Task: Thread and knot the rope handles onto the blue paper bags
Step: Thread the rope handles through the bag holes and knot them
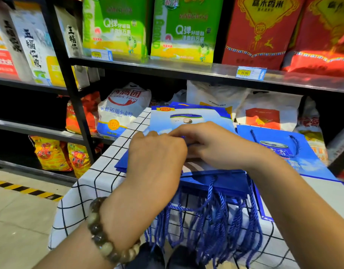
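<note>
The blue bag (186,117) lay flat under my hands, its handle unfinished, I judged. A finished bag (279,138) beyond my right hand (210,140) already had its rope, and spare ropes (215,220) waited below my wrists. My right hand pinched a rope end (183,137); my left hand (157,152) hid its grip, so I couldn't tell.

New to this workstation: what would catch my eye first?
The left hand and right hand meet at centre over a blue paper bag on the checked tablecloth. A bundle of blue rope handles hangs off the near edge. Green packages and red packages fill the shelf behind.
</note>
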Tool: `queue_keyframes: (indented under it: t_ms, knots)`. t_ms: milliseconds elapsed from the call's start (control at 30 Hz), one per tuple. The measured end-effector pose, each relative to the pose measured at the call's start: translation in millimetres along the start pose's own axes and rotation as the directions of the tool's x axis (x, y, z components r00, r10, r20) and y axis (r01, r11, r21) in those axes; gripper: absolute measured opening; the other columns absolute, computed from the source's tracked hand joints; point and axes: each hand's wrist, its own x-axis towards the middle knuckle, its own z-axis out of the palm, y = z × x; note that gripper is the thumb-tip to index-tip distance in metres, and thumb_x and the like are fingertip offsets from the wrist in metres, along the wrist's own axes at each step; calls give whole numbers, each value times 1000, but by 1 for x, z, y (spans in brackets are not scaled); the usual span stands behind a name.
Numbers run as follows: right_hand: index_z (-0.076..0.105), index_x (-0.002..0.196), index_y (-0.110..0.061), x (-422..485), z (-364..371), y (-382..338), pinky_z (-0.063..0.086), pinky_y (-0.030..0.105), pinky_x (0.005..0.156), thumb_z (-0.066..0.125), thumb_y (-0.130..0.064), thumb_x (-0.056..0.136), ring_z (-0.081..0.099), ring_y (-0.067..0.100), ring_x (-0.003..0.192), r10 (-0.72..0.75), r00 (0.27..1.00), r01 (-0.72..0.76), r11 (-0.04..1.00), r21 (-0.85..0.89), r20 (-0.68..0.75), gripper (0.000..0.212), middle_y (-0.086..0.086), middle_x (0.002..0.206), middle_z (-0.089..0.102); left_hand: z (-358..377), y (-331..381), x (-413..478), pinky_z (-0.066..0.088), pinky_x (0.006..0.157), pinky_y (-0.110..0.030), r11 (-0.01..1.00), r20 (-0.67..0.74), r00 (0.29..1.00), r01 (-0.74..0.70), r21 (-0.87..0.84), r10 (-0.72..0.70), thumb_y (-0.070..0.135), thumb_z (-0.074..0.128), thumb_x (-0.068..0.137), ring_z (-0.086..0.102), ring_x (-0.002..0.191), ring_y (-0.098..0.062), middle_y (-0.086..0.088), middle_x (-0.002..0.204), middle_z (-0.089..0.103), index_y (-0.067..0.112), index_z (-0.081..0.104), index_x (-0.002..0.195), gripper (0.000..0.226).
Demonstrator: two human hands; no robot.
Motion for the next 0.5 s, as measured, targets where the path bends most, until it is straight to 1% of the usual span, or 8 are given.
queue_keyframes:
  t_ms: [67, 133, 233, 300, 367, 400, 433, 500]
  knots:
    - [58, 117, -22, -2, -1, 0, 47, 34, 90, 60, -15, 87, 60, 11, 102, 9, 1000, -9, 999, 35, -3, 31, -4, 110, 65, 2, -1, 0, 19, 71, -32, 999, 8, 999, -35, 0, 35, 21, 46, 91, 51, 102, -24, -2, 102, 60, 19, 56, 107, 19]
    - [59, 117, -21, -3, 0, 1, 48, 30, 88, 60, -14, 88, 61, 10, 99, 17, 1000, -17, 999, 51, -9, 31, -4, 106, 64, 1, -7, 1, 19, 71, -30, 994, -12, 995, -95, -53, 95, 26, 41, 94, 50, 99, -22, 0, 103, 58, 23, 56, 104, 19]
    - [58, 119, -23, -5, 1, 6, 46, 28, 90, 54, -7, 90, 59, 8, 103, 31, 998, -30, 999, 24, -48, 33, -2, 114, 64, 0, -22, -1, 16, 65, -27, 954, -33, 982, -188, -235, 186, 32, 35, 94, 42, 80, -20, 2, 84, 48, 26, 47, 81, 19]
    - [58, 117, -22, -8, 0, 9, 45, 22, 90, 50, -2, 91, 58, 6, 104, 53, 996, -51, 998, 40, -65, 34, -2, 115, 63, 2, -33, -3, 21, 60, -31, 897, 35, 977, -179, -404, 211, 37, 35, 92, 39, 71, -15, 6, 73, 43, 24, 39, 69, 27]
    - [59, 108, -23, -12, 0, 9, 45, 15, 83, 51, 2, 88, 58, 1, 96, 49, 994, -38, 993, 110, -97, 33, -2, 107, 63, 4, -43, -1, 33, 59, -31, 814, 99, 975, -110, -570, 200, 44, 39, 87, 45, 67, -11, 6, 67, 49, 24, 43, 64, 30]
    - [58, 100, -23, -14, 0, 8, 46, 14, 80, 54, 4, 86, 59, 0, 91, 42, 991, -22, 988, 152, -129, 31, -2, 102, 63, 6, -46, 1, 35, 57, -26, 746, 115, 976, -63, -663, 184, 46, 42, 83, 45, 61, -8, 7, 61, 50, 24, 47, 63, 31]
    - [56, 95, -23, -15, 0, 8, 47, 13, 77, 56, 5, 84, 58, -1, 88, 36, 986, -7, 984, 179, -161, 30, -2, 98, 63, 8, -48, 3, 32, 51, -21, 663, 127, 978, -13, -748, 163, 47, 46, 82, 43, 55, -5, 8, 55, 48, 22, 51, 62, 32]
    - [55, 88, -24, -17, 2, 9, 47, 13, 75, 58, 6, 82, 59, -1, 85, 33, 980, 7, 980, 201, -195, 30, -2, 92, 64, 12, -48, 11, 29, 46, -18, 529, 158, 982, 82, -845, 100, 44, 50, 83, 37, 46, -3, 10, 48, 44, 19, 53, 65, 31]
